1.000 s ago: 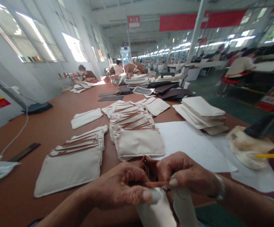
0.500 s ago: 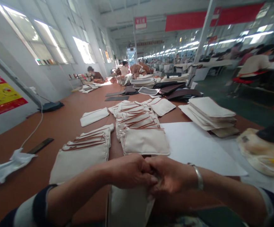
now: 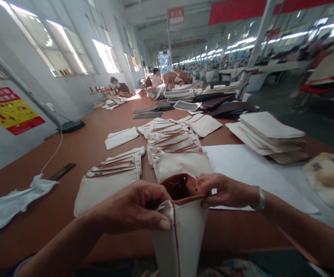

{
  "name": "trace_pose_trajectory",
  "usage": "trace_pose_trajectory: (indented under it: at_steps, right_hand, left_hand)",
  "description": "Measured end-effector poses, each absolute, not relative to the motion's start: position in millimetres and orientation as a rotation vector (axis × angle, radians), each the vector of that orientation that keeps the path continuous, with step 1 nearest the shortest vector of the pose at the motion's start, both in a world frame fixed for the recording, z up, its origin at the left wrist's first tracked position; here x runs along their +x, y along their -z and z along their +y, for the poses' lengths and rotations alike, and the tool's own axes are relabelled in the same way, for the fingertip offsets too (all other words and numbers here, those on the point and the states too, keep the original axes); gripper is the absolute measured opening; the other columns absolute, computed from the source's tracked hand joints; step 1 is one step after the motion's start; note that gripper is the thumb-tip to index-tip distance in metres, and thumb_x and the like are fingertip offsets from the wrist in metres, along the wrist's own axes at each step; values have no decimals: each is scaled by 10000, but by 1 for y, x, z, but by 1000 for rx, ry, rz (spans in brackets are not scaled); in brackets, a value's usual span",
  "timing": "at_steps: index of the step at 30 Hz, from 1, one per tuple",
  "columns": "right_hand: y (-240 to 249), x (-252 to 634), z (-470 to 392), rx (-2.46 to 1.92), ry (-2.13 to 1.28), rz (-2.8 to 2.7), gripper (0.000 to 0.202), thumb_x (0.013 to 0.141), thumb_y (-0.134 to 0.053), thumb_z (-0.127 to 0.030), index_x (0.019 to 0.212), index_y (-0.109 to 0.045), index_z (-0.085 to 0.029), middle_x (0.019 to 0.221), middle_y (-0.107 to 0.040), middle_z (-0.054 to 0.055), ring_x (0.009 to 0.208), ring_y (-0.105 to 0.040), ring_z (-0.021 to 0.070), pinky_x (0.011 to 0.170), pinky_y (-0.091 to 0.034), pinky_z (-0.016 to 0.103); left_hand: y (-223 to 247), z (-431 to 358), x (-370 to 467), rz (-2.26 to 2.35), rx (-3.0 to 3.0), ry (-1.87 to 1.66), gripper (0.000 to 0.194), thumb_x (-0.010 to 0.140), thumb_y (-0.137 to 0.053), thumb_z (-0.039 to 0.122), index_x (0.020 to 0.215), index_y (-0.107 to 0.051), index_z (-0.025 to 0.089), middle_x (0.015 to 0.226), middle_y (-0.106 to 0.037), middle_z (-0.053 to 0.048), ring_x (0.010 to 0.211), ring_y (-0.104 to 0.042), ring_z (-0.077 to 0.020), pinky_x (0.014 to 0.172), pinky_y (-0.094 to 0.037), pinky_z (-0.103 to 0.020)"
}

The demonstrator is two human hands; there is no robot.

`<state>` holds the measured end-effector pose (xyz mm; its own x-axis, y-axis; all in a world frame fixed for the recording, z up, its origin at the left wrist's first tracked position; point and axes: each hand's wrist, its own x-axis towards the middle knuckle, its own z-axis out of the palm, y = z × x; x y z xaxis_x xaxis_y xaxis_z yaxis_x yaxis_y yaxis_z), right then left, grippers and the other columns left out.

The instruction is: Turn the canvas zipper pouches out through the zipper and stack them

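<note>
Between my hands is a cream pouch (image 3: 188, 234) with brown edging, its mouth spread wide so the brown lining shows. My left hand (image 3: 138, 207) pinches the near-left rim, thumb outside along the dark seam. On the right side of the mouth, my right hand (image 3: 224, 189) grips the rim between thumb and fingers. Just beyond lies an overlapping row of similar cream pouches (image 3: 181, 163) with brown edges. A second row of pouches (image 3: 106, 188) fans out to the left. The held pouch's lower end drops below the table edge, partly out of view.
White paper (image 3: 241, 173) lies on the brown table (image 3: 120, 246), right of the rows. Stacked cream panels (image 3: 270, 127) stand behind it. At left are a white cloth (image 3: 19, 200) and a dark flat bar (image 3: 63, 171). Dark pieces (image 3: 233, 107) lie farther back; people sit in the background.
My hands were together over the pouch's top. Now they are apart, the pouch is raised, and its mouth is pulled open. The view has shifted slightly.
</note>
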<state>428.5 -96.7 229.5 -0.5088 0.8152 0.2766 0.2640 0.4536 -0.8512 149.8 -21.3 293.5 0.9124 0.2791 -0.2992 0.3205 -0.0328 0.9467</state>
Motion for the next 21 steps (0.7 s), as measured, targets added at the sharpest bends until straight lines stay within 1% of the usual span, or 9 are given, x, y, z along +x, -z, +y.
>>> trace_pose_trajectory:
  at_steps: [2, 4, 5, 7, 9, 13, 16, 19, 21]
  right_hand:
    - [-236, 428, -99, -934, -959, -2085, 254, 854, -724, -372, 936, -723, -132, 958, -646, 98, 937, -572, 204, 869, -445, 330]
    - [-246, 423, -108, -918, -1076, -2033, 410, 852, -711, -391, 1173, -663, -140, 1119, -629, 116, 1050, -566, 230, 951, -430, 361]
    - [-250, 419, -113, -917, -1155, -1991, 448, 866, -685, -400, 1225, -625, -140, 1146, -622, 113, 1062, -565, 233, 958, -433, 366]
    - [-253, 409, -125, -950, -1260, -1911, 377, 881, -647, -375, 1172, -621, -136, 1097, -631, 92, 1001, -577, 221, 895, -465, 341]
    - [-249, 400, -134, -1021, -1250, -1858, 232, 864, -642, -310, 1022, -630, -141, 1016, -637, 69, 916, -576, 197, 796, -478, 293]
    - [-232, 390, -144, -1063, -1147, -1795, 97, 850, -627, -222, 852, -570, -144, 895, -609, 41, 780, -530, 144, 664, -432, 231]
    - [-228, 390, -145, -1017, -1072, -1817, 102, 852, -621, -208, 828, -545, -144, 842, -564, 21, 731, -479, 122, 628, -398, 219]
    - [-227, 390, -145, -1008, -1043, -1828, 89, 843, -614, -179, 837, -530, -149, 827, -540, 8, 721, -459, 117, 618, -382, 217]
    - [-226, 390, -146, -1025, -1030, -1823, 83, 825, -604, -140, 833, -523, -154, 797, -529, -5, 700, -448, 112, 605, -368, 214]
  left_hand:
    - [-290, -34, 163, 493, 1695, -9, 202, 786, -779, 276, 867, -675, 122, 758, -578, 23, 692, -473, -99, 622, -373, -178]
    - [-280, -43, 173, 477, 1692, -9, 208, 785, -778, 275, 868, -670, 119, 790, -586, 14, 722, -486, -107, 644, -386, -185]
    - [-275, -45, 177, 462, 1652, 2, 227, 783, -780, 291, 877, -665, 121, 804, -587, 10, 728, -489, -109, 650, -390, -191]
    - [-269, -47, 181, 451, 1551, 24, 286, 763, -797, 330, 893, -645, 127, 815, -581, 7, 721, -483, -111, 634, -385, -197]
    - [-269, -47, 183, 469, 1489, 32, 352, 708, -837, 349, 888, -632, 126, 790, -567, 12, 701, -464, -108, 605, -363, -196]
    - [-276, -51, 189, 567, 1487, 1, 380, 639, -875, 371, 793, -644, 112, 716, -569, 14, 669, -469, -109, 579, -346, -196]
    - [-276, -54, 194, 637, 1560, -22, 341, 676, -836, 383, 751, -642, 113, 698, -582, 8, 647, -474, -110, 561, -347, -198]
    - [-273, -55, 196, 684, 1668, -2, 284, 729, -775, 366, 743, -640, 117, 661, -543, 23, 612, -429, -97, 530, -318, -194]
    - [-273, -56, 197, 689, 1687, 11, 271, 726, -765, 360, 748, -639, 121, 656, -525, 28, 608, -417, -98, 522, -309, -194]
